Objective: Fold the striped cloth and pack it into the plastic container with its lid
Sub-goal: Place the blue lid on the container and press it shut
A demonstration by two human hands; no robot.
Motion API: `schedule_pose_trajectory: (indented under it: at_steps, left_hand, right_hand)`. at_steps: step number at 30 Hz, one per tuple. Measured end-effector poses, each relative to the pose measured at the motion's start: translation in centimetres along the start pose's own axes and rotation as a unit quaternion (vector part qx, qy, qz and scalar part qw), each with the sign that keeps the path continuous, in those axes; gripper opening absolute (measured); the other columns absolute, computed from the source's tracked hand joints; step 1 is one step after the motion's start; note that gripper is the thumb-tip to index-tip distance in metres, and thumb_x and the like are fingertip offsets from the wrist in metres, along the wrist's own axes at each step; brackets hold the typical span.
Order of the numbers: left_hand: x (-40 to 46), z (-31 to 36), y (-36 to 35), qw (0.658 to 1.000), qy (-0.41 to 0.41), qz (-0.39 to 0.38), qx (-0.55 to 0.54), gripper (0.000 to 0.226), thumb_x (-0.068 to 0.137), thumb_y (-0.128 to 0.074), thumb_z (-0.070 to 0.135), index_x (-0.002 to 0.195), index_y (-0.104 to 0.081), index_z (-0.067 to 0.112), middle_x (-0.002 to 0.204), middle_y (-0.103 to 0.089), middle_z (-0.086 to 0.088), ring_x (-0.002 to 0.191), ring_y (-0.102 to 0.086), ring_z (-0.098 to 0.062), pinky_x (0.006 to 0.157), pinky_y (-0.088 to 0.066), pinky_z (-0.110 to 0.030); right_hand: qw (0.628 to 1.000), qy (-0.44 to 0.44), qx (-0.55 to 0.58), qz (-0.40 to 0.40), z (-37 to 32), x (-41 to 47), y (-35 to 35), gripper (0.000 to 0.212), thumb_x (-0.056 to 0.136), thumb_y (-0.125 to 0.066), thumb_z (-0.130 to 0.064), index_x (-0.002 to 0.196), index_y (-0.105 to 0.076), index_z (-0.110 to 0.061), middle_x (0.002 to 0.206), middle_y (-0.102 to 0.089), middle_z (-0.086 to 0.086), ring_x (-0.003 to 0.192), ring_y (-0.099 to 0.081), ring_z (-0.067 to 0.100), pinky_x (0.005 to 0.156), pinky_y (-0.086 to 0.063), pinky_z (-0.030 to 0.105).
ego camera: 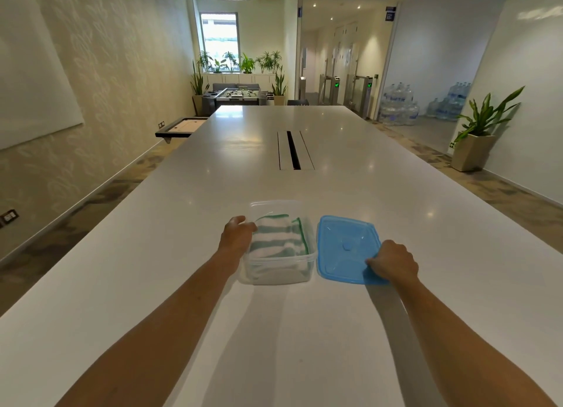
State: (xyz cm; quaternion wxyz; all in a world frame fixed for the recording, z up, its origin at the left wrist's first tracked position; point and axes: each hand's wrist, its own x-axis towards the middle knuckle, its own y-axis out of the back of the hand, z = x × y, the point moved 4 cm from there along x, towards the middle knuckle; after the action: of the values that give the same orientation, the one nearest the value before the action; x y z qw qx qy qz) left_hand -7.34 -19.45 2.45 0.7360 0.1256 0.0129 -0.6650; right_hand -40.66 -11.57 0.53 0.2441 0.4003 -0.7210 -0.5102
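Observation:
A clear plastic container (278, 269) stands on the white table (274, 330) in front of me. Inside it lies the folded green-and-white striped cloth (278, 239). My left hand (236, 236) grips the container's left wall near the rim. To the right of the container, flat on the table, rests the blue lid (344, 248). My right hand (393, 261) is closed on the lid's near right corner, fingers curled over its edge.
A cable slot (294, 150) runs along the table's middle, farther away. The long table stretches ahead; its edges fall off to carpeted floor on both sides. A potted plant (478, 132) stands at the right wall.

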Motion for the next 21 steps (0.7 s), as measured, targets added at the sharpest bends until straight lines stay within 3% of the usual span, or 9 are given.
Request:
schedule_pose_trajectory:
  at_steps: [5,10,14,18,20,21]
  left_hand:
    - [-0.7,-0.3,0.0,1.0,-0.015,-0.013,0.011,0.06,0.081,-0.047,0.009,0.14,-0.047,0.015,0.135,-0.055,-0.013,0.118,-0.055,-0.033,0.101,-0.048,-0.051]
    - [-1.1,-0.3,-0.1,0.999,-0.03,-0.015,0.036,0.055,0.084,-0.037,0.008,0.136,-0.053,0.014,0.138,-0.055,-0.018,0.125,-0.051,-0.038,0.106,-0.042,-0.055]
    - [-1.2,-0.2,-0.4,0.999,-0.03,-0.021,0.029,0.053,0.085,-0.037,0.007,0.134,-0.055,0.016,0.133,-0.059,-0.014,0.119,-0.057,-0.036,0.102,-0.046,-0.053]
    - [-1.0,-0.2,-0.7,0.999,-0.036,-0.032,-0.005,0.048,0.09,-0.04,0.006,0.134,-0.056,0.015,0.126,-0.059,-0.004,0.11,-0.059,-0.027,0.092,-0.052,-0.042]
    - [-1.2,0.0,-0.8,0.998,-0.039,-0.049,-0.025,0.038,0.092,-0.04,0.005,0.117,-0.062,0.022,0.108,-0.061,0.003,0.093,-0.061,-0.019,0.076,-0.048,-0.032]
    - [-1.2,0.0,-0.9,0.997,-0.039,-0.054,-0.031,0.037,0.093,-0.039,0.004,0.113,-0.063,0.024,0.105,-0.062,0.004,0.092,-0.061,-0.018,0.075,-0.047,-0.031]
  right_hand:
    - [0.985,-0.07,0.16,0.017,0.2,0.0,-0.4,0.012,0.077,-0.064,-0.014,0.083,-0.059,-0.006,0.085,-0.062,0.013,0.072,-0.058,0.03,0.064,-0.049,0.035]
    - [0.947,-0.056,0.314,0.042,-0.7,0.2,-0.2,0.022,0.075,-0.059,-0.008,0.097,-0.059,-0.006,0.098,-0.066,0.018,0.086,-0.067,0.037,0.078,-0.058,0.049]
    - [0.882,-0.031,0.469,0.041,-2.7,-0.8,0.9,0.039,0.07,-0.062,0.0,0.105,-0.055,-0.016,0.102,-0.067,0.016,0.081,-0.071,0.031,0.073,-0.061,0.045]
    - [0.876,0.072,0.439,0.186,-5.4,-2.8,3.9,0.029,0.078,-0.059,0.002,0.101,-0.062,-0.015,0.095,-0.069,0.008,0.079,-0.067,0.023,0.07,-0.056,0.036]
    - [0.859,0.16,0.408,0.265,-7.2,-4.2,5.7,0.025,0.083,-0.057,0.003,0.103,-0.064,-0.009,0.096,-0.07,0.011,0.083,-0.063,0.02,0.073,-0.047,0.027]
    - [0.847,0.208,0.391,0.293,-8.2,-4.9,6.5,0.025,0.083,-0.056,0.006,0.105,-0.064,-0.005,0.098,-0.07,0.014,0.085,-0.064,0.023,0.075,-0.045,0.025]
